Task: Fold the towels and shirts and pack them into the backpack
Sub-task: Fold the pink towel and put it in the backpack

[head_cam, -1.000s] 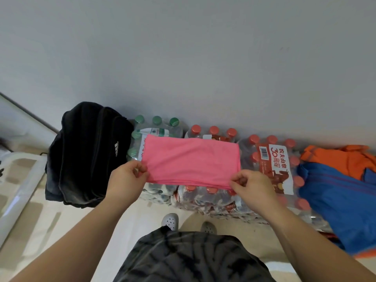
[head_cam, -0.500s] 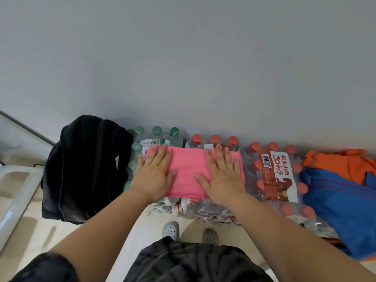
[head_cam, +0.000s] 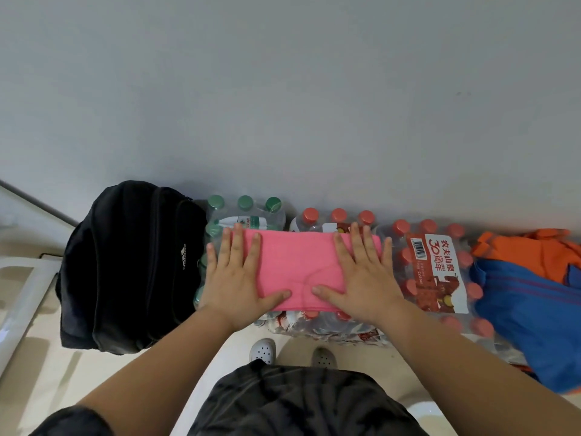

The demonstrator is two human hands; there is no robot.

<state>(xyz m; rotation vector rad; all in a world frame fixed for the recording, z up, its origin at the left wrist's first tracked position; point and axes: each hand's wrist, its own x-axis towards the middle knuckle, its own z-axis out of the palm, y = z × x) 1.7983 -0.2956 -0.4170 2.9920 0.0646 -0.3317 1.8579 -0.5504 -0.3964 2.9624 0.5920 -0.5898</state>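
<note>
A: Worn up top?
B: Dark top point(head_cam: 301, 404), blk/grey tie-dye streaks. Short blk sleeve point(head_cam: 72, 420) at left upper arm, edge of frame.
A: Arms, hands?
B: Forearms bare from sleeve down. Left hand point(head_cam: 234, 278) & right hand point(head_cam: 366, 278) bare too.
A: Feet?
B: Clogs w/ round vent holes on the toes. Left clog point(head_cam: 263, 350) white; right clog point(head_cam: 323, 357) looks grey, sits in shadow.

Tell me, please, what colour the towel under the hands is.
The towel is plain pink, seen in the head view.
</note>
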